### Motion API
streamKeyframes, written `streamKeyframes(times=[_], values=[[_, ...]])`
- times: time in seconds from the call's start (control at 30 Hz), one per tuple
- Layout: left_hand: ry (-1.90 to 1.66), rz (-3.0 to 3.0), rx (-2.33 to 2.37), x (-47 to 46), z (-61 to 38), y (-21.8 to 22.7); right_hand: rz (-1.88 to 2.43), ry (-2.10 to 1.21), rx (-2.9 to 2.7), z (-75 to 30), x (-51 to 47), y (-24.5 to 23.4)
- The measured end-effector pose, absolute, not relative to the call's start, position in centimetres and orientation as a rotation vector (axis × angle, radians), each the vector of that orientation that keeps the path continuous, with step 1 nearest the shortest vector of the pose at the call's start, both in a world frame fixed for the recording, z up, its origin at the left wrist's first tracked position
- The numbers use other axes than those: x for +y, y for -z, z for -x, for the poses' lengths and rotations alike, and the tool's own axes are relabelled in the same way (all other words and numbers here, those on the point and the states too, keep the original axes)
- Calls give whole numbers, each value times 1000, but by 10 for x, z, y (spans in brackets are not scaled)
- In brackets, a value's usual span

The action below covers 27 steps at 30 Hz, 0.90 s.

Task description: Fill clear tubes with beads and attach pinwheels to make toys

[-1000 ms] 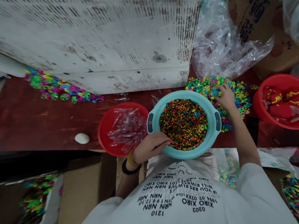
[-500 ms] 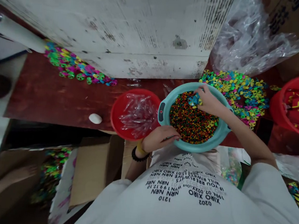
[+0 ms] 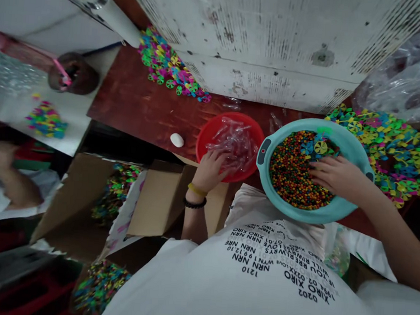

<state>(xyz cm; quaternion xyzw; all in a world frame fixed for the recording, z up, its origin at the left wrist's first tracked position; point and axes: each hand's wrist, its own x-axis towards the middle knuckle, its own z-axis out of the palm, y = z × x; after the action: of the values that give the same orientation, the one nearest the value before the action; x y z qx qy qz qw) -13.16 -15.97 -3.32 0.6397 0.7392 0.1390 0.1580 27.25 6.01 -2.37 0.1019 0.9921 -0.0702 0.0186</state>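
Observation:
My left hand [image 3: 211, 171] reaches over the near rim of a red bowl [image 3: 200, 152], fingers apart. Clear plastic tubes [image 3: 233, 142] lie in that bowl, close to my fingertips. To the right, a teal basin [image 3: 296, 214] with a handle on each side holds many small coloured beads [image 3: 292, 176]. My right hand [image 3: 330, 174] rests inside the basin on the beads, its fingers stretched out and nothing seen in them. Just beyond those fingers, a few small plastic wheel-shaped pieces [image 3: 320, 147] in blue, yellow and green lie on the beads.
Heaps of coloured plastic pieces [image 3: 396, 148] lie right of the basin and at the back left [image 3: 173, 69]. A large white box [image 3: 276, 61] stands behind. A white oval object [image 3: 177, 140] is near the table edge. At left are open cartons [image 3: 71, 205] and another person's arm [image 3: 15, 176].
The view has shifted left. My left hand has gone from the basin's rim to the red bowl and spread its fingers. My right hand has come away from the wheel pieces, towards me.

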Motion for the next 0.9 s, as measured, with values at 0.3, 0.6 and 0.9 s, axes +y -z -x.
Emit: streamKeyframes(times=[0.3, 0.6, 0.9], values=[[-100, -1784, 2247, -166, 137, 57, -394, 60, 3005, -292, 67, 51], [43, -1635, 2432, -142, 115, 49, -35, 340, 3045, -118, 16, -35], [-103, -1710, 2311, -155, 141, 58, 273, 153, 2887, 11, 3, 33]])
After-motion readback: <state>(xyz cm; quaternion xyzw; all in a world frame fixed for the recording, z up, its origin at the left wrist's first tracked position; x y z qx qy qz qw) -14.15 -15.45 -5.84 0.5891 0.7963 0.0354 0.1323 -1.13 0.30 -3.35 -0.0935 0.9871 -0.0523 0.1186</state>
